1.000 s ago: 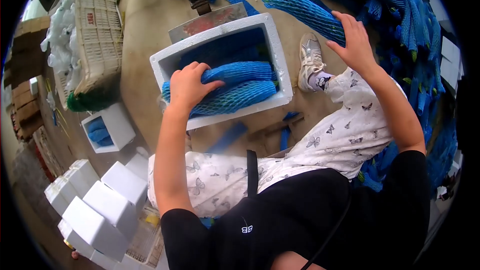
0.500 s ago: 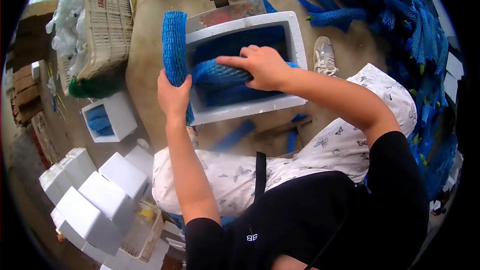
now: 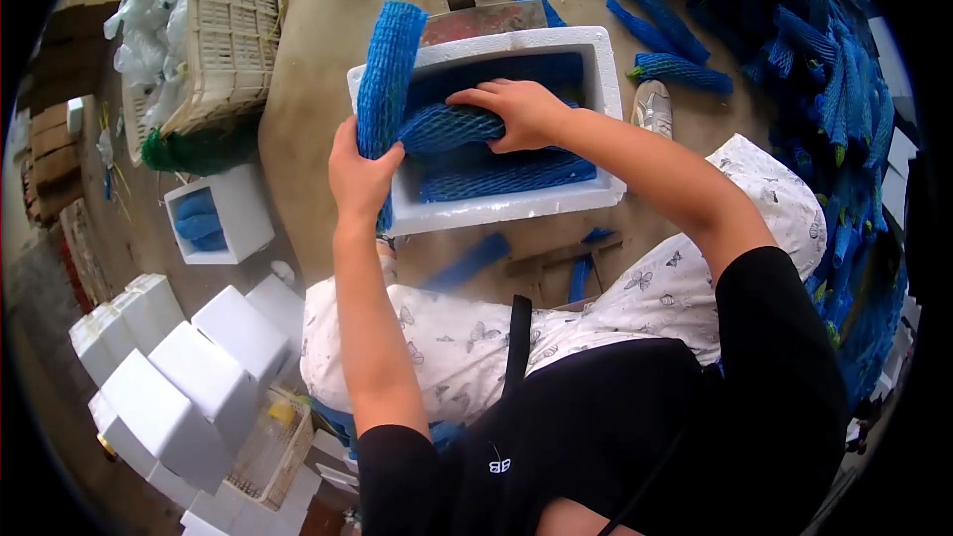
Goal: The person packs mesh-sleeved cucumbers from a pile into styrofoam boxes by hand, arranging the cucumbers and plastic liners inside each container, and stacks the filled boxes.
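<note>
My left hand (image 3: 365, 174) is wrapped round a long vegetable in a blue foam net sleeve (image 3: 392, 60), which stands tilted at the left end of a white foam box (image 3: 506, 214). Inside the box, my right hand (image 3: 526, 117) grips a second blue-sleeved vegetable (image 3: 445, 127), thumb on the near side and fingers over the far side. Its left end lies close to my left hand. More blue-sleeved pieces (image 3: 516, 177) lie lengthwise in the box beneath and beside it. The sleeves hide most of the vegetables.
A flat metal piece (image 3: 486, 22) with a dark handle lies behind the box. Loose sleeved vegetables (image 3: 680, 71) lie on the floor, beside a large blue pile (image 3: 839, 109) at right. At left stand a plastic crate (image 3: 233, 35), a small foam box (image 3: 243, 218) and stacked white boxes (image 3: 164, 402).
The view has shifted slightly. My left hand and its sleeved vegetable have moved right, over the box's left end. My right hand stays on the vegetable inside, its fingers now closer around it.
</note>
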Demonstrator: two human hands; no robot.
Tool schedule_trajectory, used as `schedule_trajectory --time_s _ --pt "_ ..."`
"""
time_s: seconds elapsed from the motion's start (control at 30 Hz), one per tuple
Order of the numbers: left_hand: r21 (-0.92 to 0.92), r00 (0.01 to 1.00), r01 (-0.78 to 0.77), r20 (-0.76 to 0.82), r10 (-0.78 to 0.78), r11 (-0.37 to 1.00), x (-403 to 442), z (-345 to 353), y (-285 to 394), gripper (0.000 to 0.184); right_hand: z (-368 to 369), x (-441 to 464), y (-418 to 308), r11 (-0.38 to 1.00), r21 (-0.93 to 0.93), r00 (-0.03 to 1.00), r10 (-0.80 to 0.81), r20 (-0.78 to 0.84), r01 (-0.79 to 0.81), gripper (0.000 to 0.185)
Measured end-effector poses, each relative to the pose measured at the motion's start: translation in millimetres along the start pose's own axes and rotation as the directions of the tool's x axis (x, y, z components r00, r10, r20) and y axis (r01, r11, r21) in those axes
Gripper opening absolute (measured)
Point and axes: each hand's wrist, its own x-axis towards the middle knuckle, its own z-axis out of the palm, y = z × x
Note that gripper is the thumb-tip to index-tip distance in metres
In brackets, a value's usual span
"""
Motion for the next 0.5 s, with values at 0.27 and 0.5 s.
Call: schedule_trajectory --time_s 0.27,0.5 --pt "0.224 0.665 -0.673 0.600 0.445 0.705 -30.7 15.6 57.7 0.050 -41.0 -51.8 39.2 0.963 -0.256 0.996 0.078 -0.037 -0.085 0.055" --pt "0.248 0.747 -0.626 0.461 0.478 0.739 -19.2 62.6 56.2 0.050 -28.9 -84.4 30.7 0.973 -0.231 0.954 -0.086 -0.286 0.019 0.057"
